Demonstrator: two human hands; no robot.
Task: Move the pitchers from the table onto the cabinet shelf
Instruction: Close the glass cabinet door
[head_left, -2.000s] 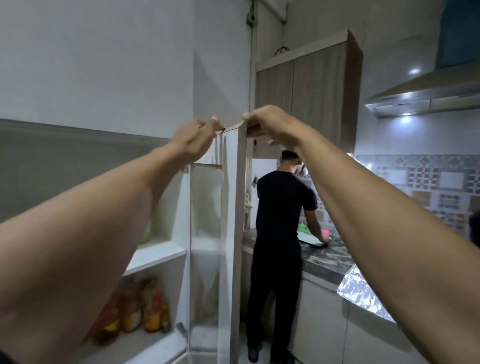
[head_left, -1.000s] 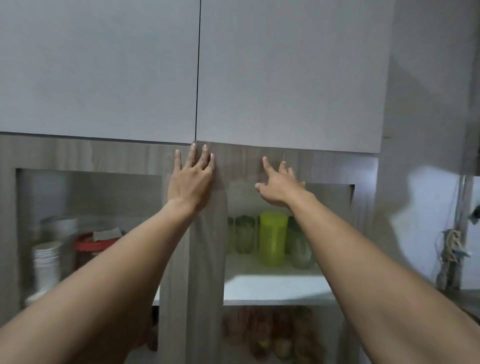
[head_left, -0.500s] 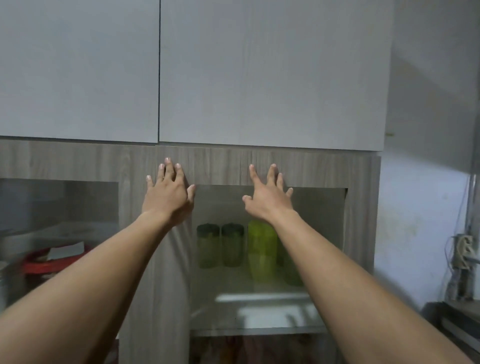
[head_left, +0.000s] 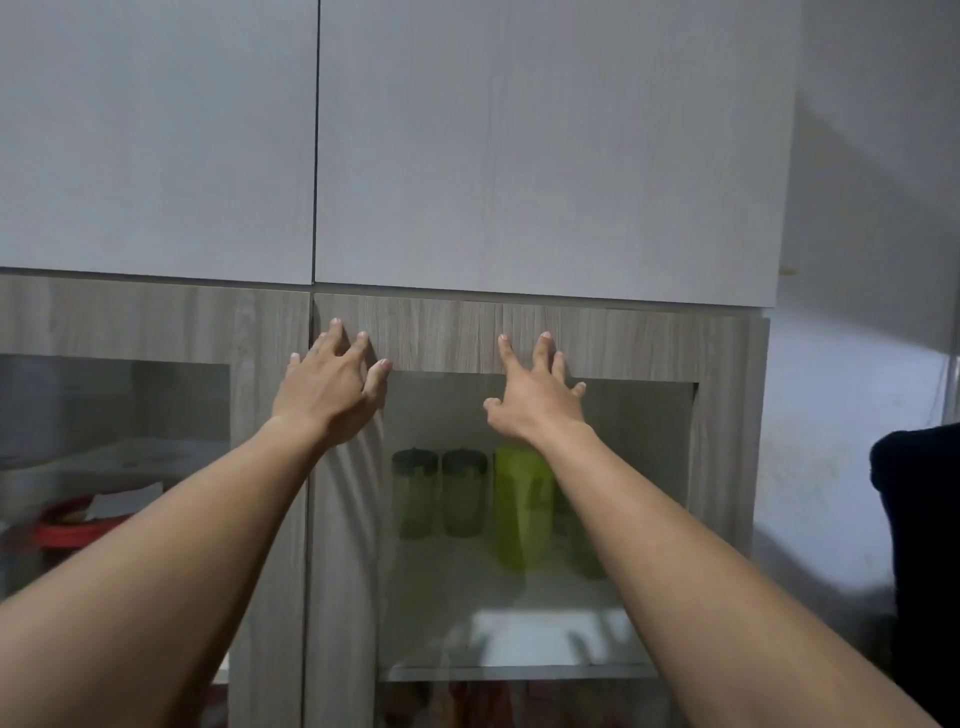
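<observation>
head view: i am standing close in front of the glass-front cabinet door (head_left: 540, 519), and i am taking it as my landmark. my left hand (head_left: 332, 389) is lying on the upper left corner of that door's wood-grain frame, fingers spread and flat, pinching nothing. my right hand (head_left: 540, 400) is lying on the top rail of the same frame, a little right of the left one, fingers (head_left: 543, 345) also spread, the palm hanging over the top edge of the glass. neither hand is holding anything.

behind the door's glass, on the white cabinet shelf (head_left: 519, 670), i am seeing the pitchers: a bright lime-green pitcher (head_left: 522, 504) near the middle, and two darker green pitchers with dark lids (head_left: 439, 493) just left of it, side by side. something greenish is also standing right of the lime one, but my right forearm is covering most of it and i cannot tell what it is. the glass is blurring them all a bit.

left of the door is a second glazed door (head_left: 119, 467), with something red behind it. above the door are two plain pale upper doors (head_left: 467, 145).

i am judging the task as nearly or fully done: pitchers are standing on the shelf and the door is looking shut against its frame. the table is out of sight, so i cannot tell whether any pitcher is waiting there.
</observation>
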